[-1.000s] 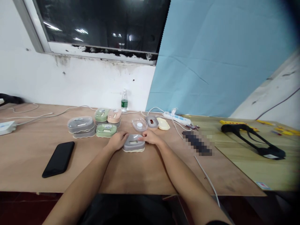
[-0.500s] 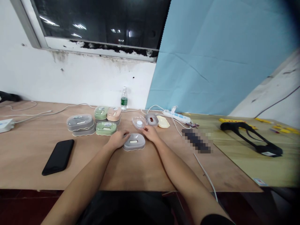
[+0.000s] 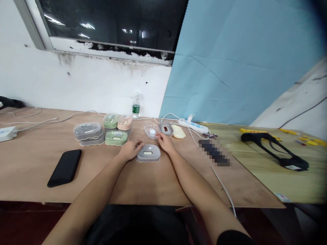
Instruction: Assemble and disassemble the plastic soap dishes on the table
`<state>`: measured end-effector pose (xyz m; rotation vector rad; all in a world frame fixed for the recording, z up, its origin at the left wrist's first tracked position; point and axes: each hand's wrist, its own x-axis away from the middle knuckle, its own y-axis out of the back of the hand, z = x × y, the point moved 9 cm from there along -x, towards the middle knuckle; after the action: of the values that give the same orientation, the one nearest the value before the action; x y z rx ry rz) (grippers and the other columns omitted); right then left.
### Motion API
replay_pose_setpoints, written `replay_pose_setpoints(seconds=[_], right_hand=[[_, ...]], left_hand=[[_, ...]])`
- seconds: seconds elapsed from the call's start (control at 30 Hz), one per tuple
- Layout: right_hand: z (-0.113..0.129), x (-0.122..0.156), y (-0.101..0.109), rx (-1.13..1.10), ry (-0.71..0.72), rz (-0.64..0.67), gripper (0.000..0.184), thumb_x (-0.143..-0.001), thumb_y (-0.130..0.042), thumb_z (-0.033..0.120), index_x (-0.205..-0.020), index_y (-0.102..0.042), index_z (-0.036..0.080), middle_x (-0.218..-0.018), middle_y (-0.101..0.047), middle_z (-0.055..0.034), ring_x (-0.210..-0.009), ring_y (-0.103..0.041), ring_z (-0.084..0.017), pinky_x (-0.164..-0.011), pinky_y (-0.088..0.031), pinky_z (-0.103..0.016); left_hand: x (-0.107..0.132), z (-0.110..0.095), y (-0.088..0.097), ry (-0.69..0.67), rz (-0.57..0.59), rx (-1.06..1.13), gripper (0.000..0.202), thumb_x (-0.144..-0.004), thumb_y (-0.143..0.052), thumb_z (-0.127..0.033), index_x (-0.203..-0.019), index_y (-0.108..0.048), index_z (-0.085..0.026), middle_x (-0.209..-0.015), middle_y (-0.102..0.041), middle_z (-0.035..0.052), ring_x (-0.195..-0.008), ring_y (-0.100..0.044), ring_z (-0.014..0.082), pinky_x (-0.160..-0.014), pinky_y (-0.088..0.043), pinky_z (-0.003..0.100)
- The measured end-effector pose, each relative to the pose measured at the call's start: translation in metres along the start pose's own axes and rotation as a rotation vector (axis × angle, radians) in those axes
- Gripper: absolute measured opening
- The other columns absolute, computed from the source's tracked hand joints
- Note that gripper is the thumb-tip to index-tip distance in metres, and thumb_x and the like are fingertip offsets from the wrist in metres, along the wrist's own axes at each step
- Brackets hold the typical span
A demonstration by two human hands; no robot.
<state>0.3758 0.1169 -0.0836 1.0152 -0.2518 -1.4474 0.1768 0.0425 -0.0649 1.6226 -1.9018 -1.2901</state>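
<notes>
A grey oval box (image 3: 148, 156) with a pale rectangular inset on top sits on the brown table in front of me. My left hand (image 3: 131, 150) lies against its left rear edge, fingers loosely bent with a gap to the thumb. Behind the box is a clear, shallow, lid-like piece (image 3: 148, 135) with a white disc (image 3: 152, 131) in it. My right hand (image 3: 166, 142) stretches its fingers to the near right rim of that clear piece; nothing shows between them. Beside it lie a grey oval piece with a reddish-brown opening (image 3: 166, 129) and a cream scalloped piece (image 3: 178, 131).
Stacked grey boxes (image 3: 88, 131), green boxes (image 3: 116, 138) and a pink box (image 3: 124, 122) stand to the left. A black phone (image 3: 64, 168) lies nearer. Further back are a water bottle (image 3: 136, 106) and a power strip (image 3: 193, 125). A black strap-like frame (image 3: 274, 151) rests right.
The view has shifted slightly. My right fingertips have moved a little at the rim of the clear piece. My left hand stays by the grey box, which has not visibly moved on the table.
</notes>
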Motion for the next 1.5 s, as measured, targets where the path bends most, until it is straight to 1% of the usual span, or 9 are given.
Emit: replay_pose_setpoints(seconds=[0.23,0.4,0.67,0.87,1.1,1.2,1.3,1.4,1.5], right_hand=[[0.001,-0.002,0.002,0.007,-0.015,-0.048,0.029,-0.077,-0.06,0.039,-0.098,-0.059,0.02,-0.066,-0.058,0.0029,-0.063,-0.054,-0.014,-0.061,-0.038,-0.025],[-0.003,-0.002,0.005,0.001,-0.026,-0.092,0.029,-0.077,-0.059,0.039,-0.097,-0.056,0.019,-0.064,-0.055,0.0032,-0.062,-0.053,-0.015,-0.061,-0.038,-0.026],[-0.001,0.0,0.012,-0.048,-0.044,-0.151,0.028,-0.076,-0.059,0.038,-0.096,-0.052,0.02,-0.062,-0.052,0.004,-0.059,-0.051,-0.015,-0.062,-0.039,-0.027],[0.013,0.009,0.036,-0.145,-0.006,-0.341,0.041,-0.086,-0.047,0.05,-0.11,-0.049,0.016,-0.074,-0.053,-0.0014,-0.065,-0.051,-0.016,-0.065,-0.042,-0.029],[0.041,0.017,0.026,-0.22,0.088,-0.233,0.044,-0.088,-0.043,0.05,-0.116,-0.049,0.017,-0.076,-0.056,-0.0033,-0.065,-0.053,-0.017,-0.066,-0.044,-0.03],[0.051,0.018,0.017,-0.245,0.103,-0.162,0.041,-0.087,-0.041,0.053,-0.103,-0.057,0.018,-0.073,-0.057,-0.0035,-0.066,-0.053,-0.018,-0.066,-0.043,-0.029],[0.048,0.016,0.012,-0.236,0.063,-0.122,0.045,-0.088,-0.036,0.057,-0.074,-0.057,0.019,-0.066,-0.056,-0.0039,-0.066,-0.053,-0.018,-0.066,-0.042,-0.028],[0.037,0.012,0.008,-0.253,0.021,-0.076,0.051,-0.087,-0.034,0.059,-0.061,-0.051,0.019,-0.059,-0.054,-0.0036,-0.062,-0.052,-0.018,-0.063,-0.04,-0.028],[0.03,0.009,0.004,-0.246,0.012,-0.025,0.052,-0.088,-0.035,0.057,-0.055,-0.05,0.02,-0.055,-0.051,-0.0036,-0.06,-0.05,-0.018,-0.061,-0.038,-0.029]], left_hand=[[-0.005,0.011,-0.004,0.047,-0.007,-0.057,0.032,-0.083,-0.048,-0.025,-0.111,-0.064,-0.021,-0.109,-0.069,0.0048,-0.095,-0.064,0.0195,-0.083,-0.048,0.028],[-0.005,0.025,0.006,0.147,-0.075,-0.087,0.032,-0.081,-0.047,-0.019,-0.107,-0.065,-0.021,-0.105,-0.069,0.0051,-0.094,-0.064,0.0208,-0.081,-0.048,0.03],[-0.005,0.025,0.008,0.144,-0.094,-0.06,0.029,-0.085,-0.049,-0.03,-0.107,-0.064,-0.02,-0.102,-0.069,0.0068,-0.093,-0.063,0.0216,-0.08,-0.048,0.031],[-0.003,0.022,0.02,0.115,-0.238,0.021,0.05,-0.086,-0.052,-0.036,-0.13,-0.046,-0.015,-0.119,-0.06,0.0118,-0.099,-0.06,0.0222,-0.088,-0.047,0.035],[0.002,0.008,0.034,0.032,-0.317,0.1,0.066,-0.09,-0.046,-0.047,-0.145,-0.024,-0.018,-0.137,-0.047,0.0143,-0.09,-0.06,0.0182,-0.088,-0.046,0.034],[0.003,0.006,0.039,0.046,-0.342,0.078,0.06,-0.092,-0.041,-0.044,-0.144,-0.028,-0.018,-0.128,-0.055,0.0125,-0.094,-0.06,0.0195,-0.089,-0.045,0.034],[0.004,0.012,0.04,0.152,-0.303,0.068,0.06,-0.093,-0.039,-0.045,-0.145,-0.027,-0.018,-0.098,-0.067,0.0081,-0.086,-0.063,0.0206,-0.08,-0.046,0.032],[0.005,0.012,0.039,0.184,-0.26,0.049,0.062,-0.091,-0.04,-0.049,-0.143,-0.032,-0.017,-0.075,-0.066,0.003,-0.077,-0.064,0.0205,-0.072,-0.046,0.029],[0.005,0.009,0.038,0.174,-0.236,0.009,0.057,-0.09,-0.04,-0.053,-0.136,-0.044,-0.018,-0.071,-0.065,0.0025,-0.073,-0.063,0.0202,-0.068,-0.045,0.028]])
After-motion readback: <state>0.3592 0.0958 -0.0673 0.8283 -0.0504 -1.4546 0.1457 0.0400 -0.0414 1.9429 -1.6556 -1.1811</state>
